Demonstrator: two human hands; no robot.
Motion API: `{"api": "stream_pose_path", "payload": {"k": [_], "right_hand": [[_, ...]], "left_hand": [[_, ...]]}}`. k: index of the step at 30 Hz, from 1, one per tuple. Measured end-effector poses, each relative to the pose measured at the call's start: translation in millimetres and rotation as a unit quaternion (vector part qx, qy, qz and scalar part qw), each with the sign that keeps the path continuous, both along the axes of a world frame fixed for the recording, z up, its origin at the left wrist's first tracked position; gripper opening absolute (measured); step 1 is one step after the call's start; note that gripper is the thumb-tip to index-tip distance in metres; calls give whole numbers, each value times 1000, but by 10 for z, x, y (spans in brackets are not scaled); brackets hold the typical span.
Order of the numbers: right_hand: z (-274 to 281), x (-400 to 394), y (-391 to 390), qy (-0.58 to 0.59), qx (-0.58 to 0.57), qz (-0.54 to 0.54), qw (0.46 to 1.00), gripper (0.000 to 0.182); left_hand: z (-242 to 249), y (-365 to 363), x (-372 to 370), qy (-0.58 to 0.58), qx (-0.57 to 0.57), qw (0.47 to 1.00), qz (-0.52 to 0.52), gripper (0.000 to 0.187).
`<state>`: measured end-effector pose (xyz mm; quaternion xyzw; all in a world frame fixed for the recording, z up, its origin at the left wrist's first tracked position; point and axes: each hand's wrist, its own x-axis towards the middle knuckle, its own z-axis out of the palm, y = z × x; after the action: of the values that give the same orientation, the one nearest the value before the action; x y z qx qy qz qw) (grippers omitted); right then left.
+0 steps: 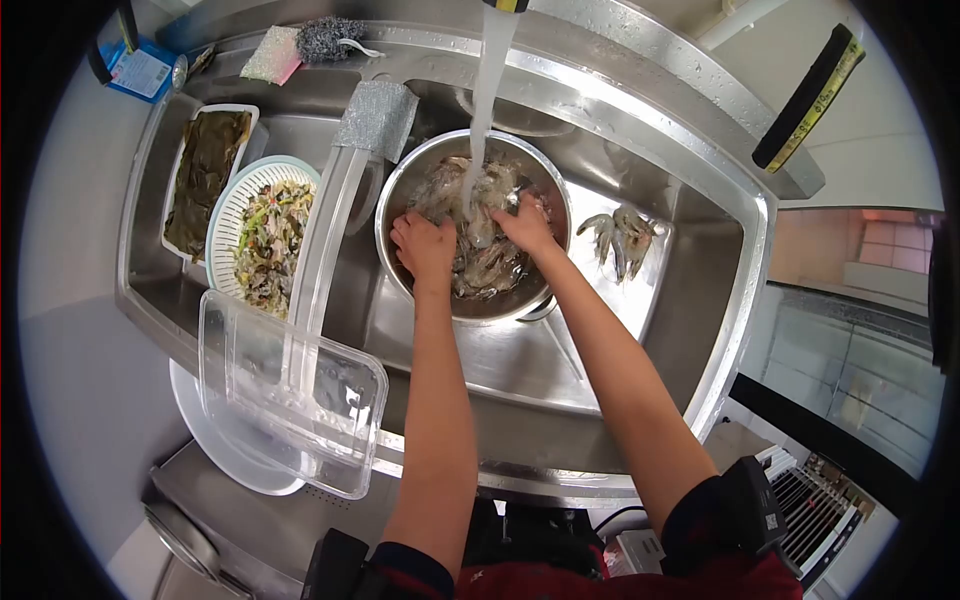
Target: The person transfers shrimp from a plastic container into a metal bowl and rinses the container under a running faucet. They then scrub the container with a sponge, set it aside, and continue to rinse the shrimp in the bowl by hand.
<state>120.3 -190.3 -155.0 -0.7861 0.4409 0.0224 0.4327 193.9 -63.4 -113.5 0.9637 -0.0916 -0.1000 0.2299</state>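
Closest to me is the clear plastic container (300, 400), resting on the sink's (720, 330) near edge, well to the left of my fingers and nearer my body. Beyond it, both my hands are down in the steel bowl (395, 200) standing in the sink. My left hand (425, 250) lies palm down on the shrimp (485, 265), fingers bent and close together, their tips sunk among them. My right hand (527, 225) is just beside it, fingers curled into the pile; whether they pinch one shrimp I cannot tell. The water stream (485, 90) falls between my fingertips. A few loose shrimp (620, 238) lie on the sink floor just right of my right fingers. Left of my left fingers stand a white colander of scraps (265, 235) and a tray of dark leaves (205, 170).
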Motion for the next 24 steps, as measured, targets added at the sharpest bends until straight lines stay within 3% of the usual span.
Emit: {"api": "stream_pose_path", "payload": {"k": [1, 3, 4, 6, 9, 13, 16, 19, 21, 23, 24], "right_hand": [[126, 51, 37, 0, 3, 1, 1000, 64], [356, 179, 64, 159, -17, 45, 986, 68], [325, 215, 7, 157, -18, 47, 986, 68], [255, 242, -164, 172, 52, 160, 971, 68], [174, 151, -273, 100, 91, 160, 978, 59], [143, 142, -340, 135, 99, 158, 973, 57], [253, 160, -310, 96, 107, 149, 978, 59], [496, 75, -234, -21, -112, 148, 982, 38], [651, -106, -207, -157, -93, 89, 979, 36], [772, -401, -166, -256, 30, -32, 966, 26], [908, -573, -167, -269, 37, -70, 960, 22]], "left_hand": [[16, 2, 31, 42, 5, 999, 4, 47], [44, -57, 38, 57, 22, 998, 11, 47], [58, -87, 57, 75, 37, 996, 18, 47], [9, -103, 125, 86, 16, 996, 23, 49], [-73, -90, 134, 88, -12, 996, 19, 50], [-68, -54, 103, 57, -10, 998, -7, 50], [-67, -30, 173, 75, -1, 997, -14, 46], [-174, -21, 220, 70, 7, 997, -31, 46], [-391, 0, 212, 61, -27, 996, -52, 47], [-434, 44, 148, 28, -65, 996, -59, 49], [-450, 82, 162, 36, -112, 990, -75, 50]]}}
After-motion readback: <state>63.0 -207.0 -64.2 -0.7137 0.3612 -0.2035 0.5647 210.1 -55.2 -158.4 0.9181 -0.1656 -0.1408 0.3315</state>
